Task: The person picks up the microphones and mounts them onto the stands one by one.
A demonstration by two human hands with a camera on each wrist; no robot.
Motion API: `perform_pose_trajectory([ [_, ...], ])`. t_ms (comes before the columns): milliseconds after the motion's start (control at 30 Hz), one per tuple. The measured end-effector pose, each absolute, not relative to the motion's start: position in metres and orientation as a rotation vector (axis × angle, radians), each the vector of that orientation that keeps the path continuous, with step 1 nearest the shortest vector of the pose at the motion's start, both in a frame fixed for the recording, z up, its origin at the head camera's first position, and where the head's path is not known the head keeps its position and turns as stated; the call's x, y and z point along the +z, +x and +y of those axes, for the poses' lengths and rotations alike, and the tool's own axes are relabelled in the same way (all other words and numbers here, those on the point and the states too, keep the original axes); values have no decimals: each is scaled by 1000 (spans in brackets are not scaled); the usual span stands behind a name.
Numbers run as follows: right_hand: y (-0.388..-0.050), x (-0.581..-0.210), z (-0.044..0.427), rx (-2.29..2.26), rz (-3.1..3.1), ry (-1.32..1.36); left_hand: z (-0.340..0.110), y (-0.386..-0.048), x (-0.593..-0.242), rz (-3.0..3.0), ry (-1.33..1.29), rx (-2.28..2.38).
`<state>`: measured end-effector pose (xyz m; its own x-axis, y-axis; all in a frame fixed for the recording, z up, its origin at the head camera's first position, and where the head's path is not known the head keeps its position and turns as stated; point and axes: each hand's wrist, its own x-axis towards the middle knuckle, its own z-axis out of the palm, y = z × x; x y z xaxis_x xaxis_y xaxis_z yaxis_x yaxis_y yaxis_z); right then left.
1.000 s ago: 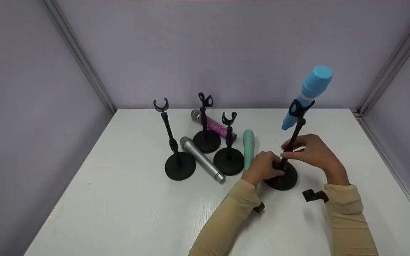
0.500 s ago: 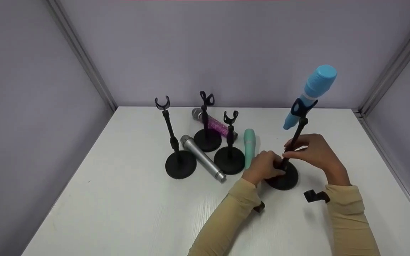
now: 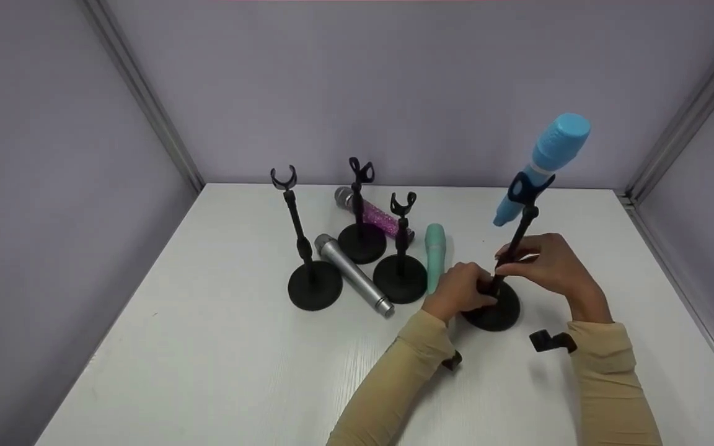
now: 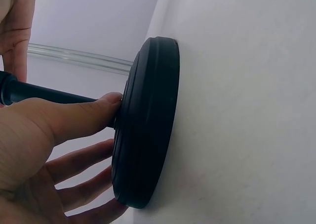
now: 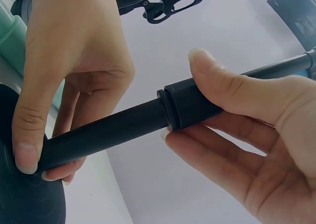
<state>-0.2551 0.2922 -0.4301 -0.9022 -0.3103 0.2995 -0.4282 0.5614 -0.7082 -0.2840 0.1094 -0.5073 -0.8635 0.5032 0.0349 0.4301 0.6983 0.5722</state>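
The rightmost black stand (image 3: 493, 313) holds a light blue microphone (image 3: 560, 144), tilted up to the right, in its clip. My left hand (image 3: 461, 288) grips the foot of its pole, with the thumb by the round base (image 4: 148, 120) in the left wrist view. Higher up, my right hand (image 3: 546, 265) pinches the pole between thumb and fingers. The right wrist view shows those fingers around a thick black collar (image 5: 190, 103) on the pole, while the left hand (image 5: 74, 61) holds the lower end beside the base.
Left of the hands are three black stands with vacant clips (image 3: 315, 288) (image 3: 362, 243) (image 3: 400, 279). Among them lie a silver microphone (image 3: 355, 277) and a pink glitter one (image 3: 382, 220). A mint microphone (image 3: 435, 248) lies beside my left hand. Grey walls enclose the white table (image 3: 208, 359).
The blue microphone and the upper pole have shifted slightly right, along with my right hand. The other stands appear slightly higher in view. Both hands keep their hold.
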Motion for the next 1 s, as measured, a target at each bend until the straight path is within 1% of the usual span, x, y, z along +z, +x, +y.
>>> perform_pose_trajectory([
  [267,-256,-430,293,1292,-2672,655,109,-286,-509,2771,799,896],
  [600,-261,-435,294,1362,-2726,687,106,-285,-510,2772,763,910],
  [867,-263,-435,295,1418,-2735,763,104,-285,-510,2777,734,925],
  [1000,-262,-433,294,1428,-2728,734,105,-286,-510,2780,720,918],
])
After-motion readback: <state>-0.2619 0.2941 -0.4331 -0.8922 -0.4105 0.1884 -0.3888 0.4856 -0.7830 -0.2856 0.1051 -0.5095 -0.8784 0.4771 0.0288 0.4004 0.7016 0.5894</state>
